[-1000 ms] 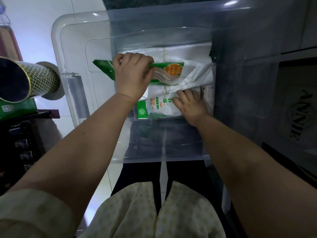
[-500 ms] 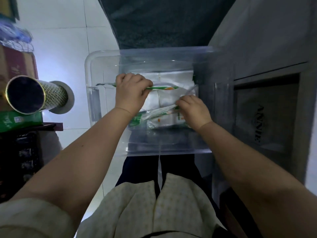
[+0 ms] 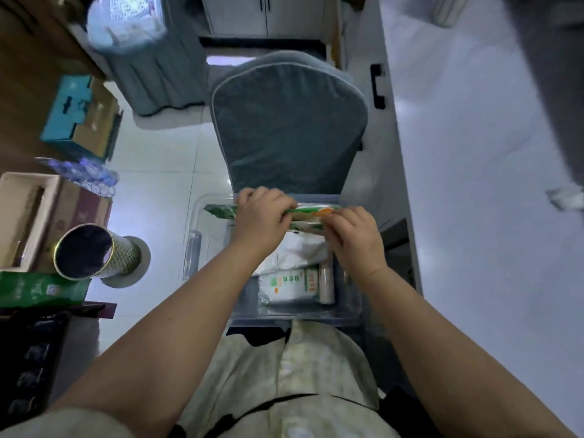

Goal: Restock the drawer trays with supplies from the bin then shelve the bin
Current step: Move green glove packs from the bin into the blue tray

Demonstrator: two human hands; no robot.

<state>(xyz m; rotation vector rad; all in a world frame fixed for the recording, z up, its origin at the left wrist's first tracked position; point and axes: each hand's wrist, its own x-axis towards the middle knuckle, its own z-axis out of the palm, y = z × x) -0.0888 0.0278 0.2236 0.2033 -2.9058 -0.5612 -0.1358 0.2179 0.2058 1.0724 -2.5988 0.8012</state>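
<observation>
Both hands grip one green packet (image 3: 308, 214) above the far end of the clear bin (image 3: 347, 306): the left hand (image 3: 260, 216) has its fingers clamped over the middle, the right hand (image 3: 355, 237) pinches its right end. More white packs (image 3: 292, 284) lie in the bin below. A grey chair (image 3: 289, 121) stands just beyond it. Left, on the white tiled floor (image 3: 164, 172), lie a patterned tube (image 3: 94, 252), a green box (image 3: 41, 290) and cardboard boxes (image 3: 28, 216). A white cabinet (image 3: 376, 90) rises at right.

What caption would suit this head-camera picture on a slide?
Both hands, left and right, hold a flat green-and-white plastic packet over a clear plastic bin of packaged supplies.
</observation>
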